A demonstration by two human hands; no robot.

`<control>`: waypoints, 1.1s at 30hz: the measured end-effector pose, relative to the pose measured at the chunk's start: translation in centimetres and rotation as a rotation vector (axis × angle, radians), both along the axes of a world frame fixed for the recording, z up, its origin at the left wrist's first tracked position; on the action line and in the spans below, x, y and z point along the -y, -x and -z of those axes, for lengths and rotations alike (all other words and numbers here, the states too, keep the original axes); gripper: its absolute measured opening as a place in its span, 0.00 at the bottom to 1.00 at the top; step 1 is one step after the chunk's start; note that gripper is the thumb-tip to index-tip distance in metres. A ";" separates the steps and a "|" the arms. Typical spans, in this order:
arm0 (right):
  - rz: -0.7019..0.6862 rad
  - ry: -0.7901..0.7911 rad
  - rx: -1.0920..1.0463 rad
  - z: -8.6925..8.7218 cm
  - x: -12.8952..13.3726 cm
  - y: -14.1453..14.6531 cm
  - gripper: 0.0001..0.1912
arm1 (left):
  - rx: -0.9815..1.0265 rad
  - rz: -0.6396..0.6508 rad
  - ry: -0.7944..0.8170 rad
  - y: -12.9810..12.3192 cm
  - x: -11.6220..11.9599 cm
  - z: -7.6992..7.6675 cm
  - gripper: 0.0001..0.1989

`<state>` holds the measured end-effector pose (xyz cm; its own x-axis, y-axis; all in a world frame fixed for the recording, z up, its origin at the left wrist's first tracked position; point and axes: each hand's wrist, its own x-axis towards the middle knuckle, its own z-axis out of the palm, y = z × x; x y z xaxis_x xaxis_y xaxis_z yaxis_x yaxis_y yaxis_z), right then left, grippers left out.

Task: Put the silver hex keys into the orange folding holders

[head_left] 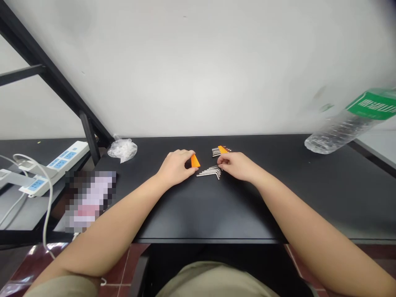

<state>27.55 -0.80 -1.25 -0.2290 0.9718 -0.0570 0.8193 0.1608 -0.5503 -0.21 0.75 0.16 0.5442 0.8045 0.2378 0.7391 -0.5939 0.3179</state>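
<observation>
My left hand [177,166] pinches an orange hex key holder [195,161] between thumb and fingers, just above the black desk. Several loose L-shaped hex keys [210,171] lie fanned side by side on the desktop, their bent ends to the right. At the upper end of this row, my right hand [232,164] has its thumb and fingertips closed at a thin hex key [217,166]; whether it is lifted I cannot tell. Behind the right hand lies a second orange holder [222,149] with several hex keys in it, partly covered by the fingers.
Crumpled clear plastic [123,149] lies at the desk's back left. A blurred-out flat object [93,202] is at the left edge, near a white power strip [58,167] with cables. A large plastic bottle [349,119] with a green label leans at the right. A white wall [198,74] stands behind.
</observation>
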 end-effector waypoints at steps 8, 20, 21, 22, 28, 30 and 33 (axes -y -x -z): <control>-0.147 -0.122 0.050 -0.2 0.1 -0.1 0.07 | 0.062 0.010 -0.012 0.1 -0.1 0.2 0.20; -0.229 -0.064 0.088 -0.9 1.5 1.1 0.07 | 0.059 0.041 0.003 0.1 -0.2 0.1 0.21; -0.227 -0.068 0.085 -0.9 1.6 1.2 0.07 | 0.059 0.039 0.002 0.1 -0.2 0.1 0.21; -0.226 -0.078 0.079 -0.9 1.7 1.3 0.07 | 0.060 0.033 0.000 0.1 -0.2 0.1 0.21; -0.303 -0.178 0.041 -1.6 2.3 1.6 0.05 | 0.066 0.014 0.013 0.1 -0.1 0.4 0.24; -0.348 -0.198 0.082 -1.8 2.5 1.9 0.05 | 0.071 0.013 0.021 0.1 -0.1 0.4 0.24; -0.372 -0.207 0.164 -1.9 2.9 2.6 0.04 | 0.089 0.004 0.041 0.1 -0.2 0.4 0.24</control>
